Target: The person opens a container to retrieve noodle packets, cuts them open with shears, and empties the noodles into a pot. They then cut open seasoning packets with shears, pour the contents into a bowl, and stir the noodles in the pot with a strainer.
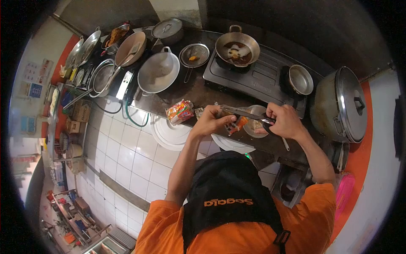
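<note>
My left hand (pixel 212 122) is closed on a small packet (pixel 226 112) above the dark counter. The fingers of my right hand (pixel 282 121) are wrapped round the handles of a pair of scissors (pixel 253 115), whose blades point left across the packet. Under the scissors, a metal bowl (pixel 255 132) with pale contents stands on the counter. An orange and white wrapper (pixel 239 123) shows just below the blades. A red and white plastic packet (pixel 180 111) lies left of my left hand.
A pan of dark oil (pixel 245 44) with something pale in it sits on the stove (pixel 253 80), beside a small pan (pixel 300 79). The big lidded pot (pixel 332 106) stands right. A white wok (pixel 159 71) and strainer (pixel 194 54) are on the left.
</note>
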Tool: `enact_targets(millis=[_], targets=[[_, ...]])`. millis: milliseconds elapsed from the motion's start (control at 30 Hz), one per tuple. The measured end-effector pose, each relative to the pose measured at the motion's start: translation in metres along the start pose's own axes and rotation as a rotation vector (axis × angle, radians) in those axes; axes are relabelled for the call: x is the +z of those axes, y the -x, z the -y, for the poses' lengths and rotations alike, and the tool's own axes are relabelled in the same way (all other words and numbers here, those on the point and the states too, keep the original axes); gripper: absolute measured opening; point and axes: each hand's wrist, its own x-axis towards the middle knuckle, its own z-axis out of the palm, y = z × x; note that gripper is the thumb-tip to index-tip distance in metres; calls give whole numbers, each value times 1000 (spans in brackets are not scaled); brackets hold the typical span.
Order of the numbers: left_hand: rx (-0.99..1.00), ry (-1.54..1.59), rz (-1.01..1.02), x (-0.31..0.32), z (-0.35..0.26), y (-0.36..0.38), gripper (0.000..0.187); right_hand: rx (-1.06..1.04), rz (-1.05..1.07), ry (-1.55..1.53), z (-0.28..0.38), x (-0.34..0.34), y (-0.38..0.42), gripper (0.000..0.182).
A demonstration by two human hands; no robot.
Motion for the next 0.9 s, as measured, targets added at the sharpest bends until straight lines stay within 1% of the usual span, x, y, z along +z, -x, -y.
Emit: enact_targets(millis=[167, 267, 300, 400, 467, 567, 667, 700, 800, 900], targets=[[-11, 14, 14, -7, -3, -2, 18, -40, -33, 14, 4, 7, -15, 61], [8, -81, 12, -21, 8, -2, 24, -12, -6, -2, 5, 10, -25, 59], [14, -71, -2, -23, 8, -1, 25, 3, 10, -14, 6, 11, -28, 58], [-1, -54, -37, -32, 10, 4, 25, -52, 9, 58, 8, 16, -38, 57], [-50, -65, -55, -44, 21, 7, 25, -19, 58, 48, 16, 18, -48, 56], [-39, -88, -121, -52, 24, 14, 23, -21, 105, 51, 22, 24, -60, 55], [-48, -124, -120, -71, 49, 18, 23, -50, 109, 30, 23, 37, -70, 55], [-57, -101, -118, -74, 49, 19, 24, -59, 104, 18, 23, 41, -74, 55], [-73, -34, -126, -80, 43, 23, 25, -18, 163, -18, 19, 50, -87, 54], [-106, 9, -176, -86, 34, 31, 26, 124, 129, -70, -5, 75, -104, 61]])
